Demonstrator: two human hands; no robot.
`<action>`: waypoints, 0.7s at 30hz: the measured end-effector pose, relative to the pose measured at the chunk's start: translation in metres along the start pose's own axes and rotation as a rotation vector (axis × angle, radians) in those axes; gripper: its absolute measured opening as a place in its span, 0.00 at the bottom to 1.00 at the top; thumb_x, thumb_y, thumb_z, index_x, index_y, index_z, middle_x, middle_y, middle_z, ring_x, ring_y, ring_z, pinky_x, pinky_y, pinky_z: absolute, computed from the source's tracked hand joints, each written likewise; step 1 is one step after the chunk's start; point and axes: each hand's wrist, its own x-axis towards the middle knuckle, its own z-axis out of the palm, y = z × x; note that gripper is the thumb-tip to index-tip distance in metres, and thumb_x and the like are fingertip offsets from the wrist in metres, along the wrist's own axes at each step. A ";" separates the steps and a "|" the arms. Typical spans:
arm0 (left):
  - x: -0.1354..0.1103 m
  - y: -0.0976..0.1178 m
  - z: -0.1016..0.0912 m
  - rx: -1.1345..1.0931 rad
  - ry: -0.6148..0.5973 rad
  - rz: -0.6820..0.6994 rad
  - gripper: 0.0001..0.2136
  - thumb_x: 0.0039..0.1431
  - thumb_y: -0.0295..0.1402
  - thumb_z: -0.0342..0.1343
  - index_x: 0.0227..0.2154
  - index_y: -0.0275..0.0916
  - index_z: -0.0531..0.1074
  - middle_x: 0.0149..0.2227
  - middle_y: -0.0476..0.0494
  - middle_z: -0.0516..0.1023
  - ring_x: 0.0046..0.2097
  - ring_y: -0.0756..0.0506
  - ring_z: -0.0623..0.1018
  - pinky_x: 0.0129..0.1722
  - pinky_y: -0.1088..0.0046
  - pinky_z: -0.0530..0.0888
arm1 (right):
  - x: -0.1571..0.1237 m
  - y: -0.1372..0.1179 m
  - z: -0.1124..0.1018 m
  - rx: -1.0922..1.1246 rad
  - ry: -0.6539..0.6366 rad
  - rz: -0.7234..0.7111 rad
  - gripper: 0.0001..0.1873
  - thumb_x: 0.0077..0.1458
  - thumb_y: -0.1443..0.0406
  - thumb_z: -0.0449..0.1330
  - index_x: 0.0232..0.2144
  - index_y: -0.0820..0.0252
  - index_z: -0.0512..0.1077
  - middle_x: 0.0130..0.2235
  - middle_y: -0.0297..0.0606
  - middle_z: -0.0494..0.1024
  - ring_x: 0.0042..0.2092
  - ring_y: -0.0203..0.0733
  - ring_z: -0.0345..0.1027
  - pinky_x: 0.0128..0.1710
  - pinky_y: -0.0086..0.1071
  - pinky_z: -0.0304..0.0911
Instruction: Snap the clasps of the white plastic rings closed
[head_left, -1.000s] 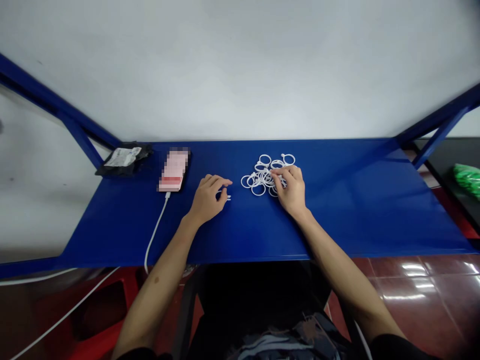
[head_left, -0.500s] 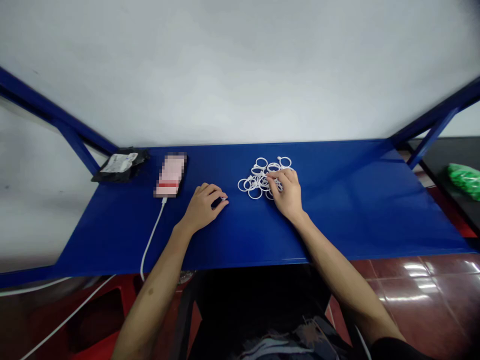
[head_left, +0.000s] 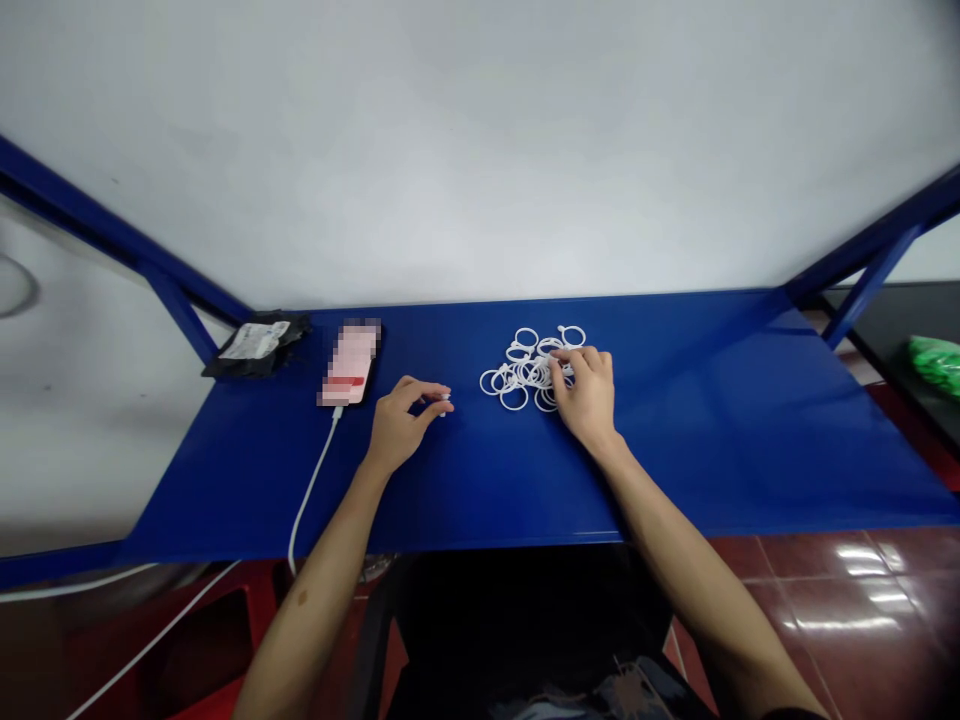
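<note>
Between thumb and fingertips of my left hand (head_left: 401, 425), a small white piece (head_left: 445, 399) is pinched just over the blue table (head_left: 480, 480); mostly hidden, its exact kind cannot be made out. To the right lies a loose pile of thin white plastic rings (head_left: 514, 398), several of them overlapping, each with a small knob or eyelet on its rim. My right hand (head_left: 589, 395) rests at the pile's right side. Its thumb and index finger close on a white ring there, and the hand covers some rings.
A phone (head_left: 351, 362) with a blurred screen lies at left, a white cable (head_left: 319, 475) running from it over the front edge. Behind it sits a black plastic parcel (head_left: 259, 345) with a white label. Blue frame bars (head_left: 180, 310) rise at both ends, before a pale wall.
The view has shifted slightly. My left fingers have tilted, so the white piece shows more clearly at their tips. My right hand has moved slightly right across the rings.
</note>
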 end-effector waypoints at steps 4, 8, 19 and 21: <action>-0.001 -0.002 -0.001 -0.101 0.039 -0.144 0.08 0.57 0.41 0.65 0.34 0.43 0.80 0.34 0.48 0.80 0.33 0.48 0.77 0.40 0.70 0.74 | 0.000 -0.003 -0.004 -0.015 0.048 -0.011 0.10 0.65 0.63 0.56 0.43 0.56 0.77 0.40 0.45 0.75 0.43 0.51 0.63 0.46 0.47 0.61; -0.004 0.000 0.001 -0.311 0.030 -0.285 0.10 0.55 0.42 0.66 0.34 0.41 0.79 0.33 0.47 0.81 0.35 0.46 0.81 0.40 0.70 0.75 | -0.007 -0.021 -0.007 0.100 0.004 -0.142 0.10 0.64 0.66 0.58 0.46 0.53 0.75 0.41 0.43 0.76 0.45 0.50 0.65 0.46 0.47 0.63; -0.011 0.017 0.027 -0.360 0.051 -0.296 0.14 0.57 0.44 0.63 0.30 0.39 0.71 0.26 0.52 0.73 0.27 0.52 0.71 0.28 0.77 0.68 | -0.040 -0.065 0.013 0.389 -0.360 -0.298 0.12 0.65 0.60 0.57 0.49 0.57 0.68 0.42 0.45 0.78 0.40 0.45 0.74 0.39 0.39 0.71; -0.013 0.015 0.030 -0.336 0.030 -0.297 0.14 0.58 0.44 0.62 0.29 0.39 0.70 0.24 0.54 0.70 0.26 0.52 0.68 0.28 0.77 0.66 | -0.042 -0.063 0.016 0.436 -0.366 -0.211 0.10 0.66 0.64 0.55 0.49 0.56 0.68 0.40 0.42 0.78 0.37 0.42 0.73 0.37 0.37 0.71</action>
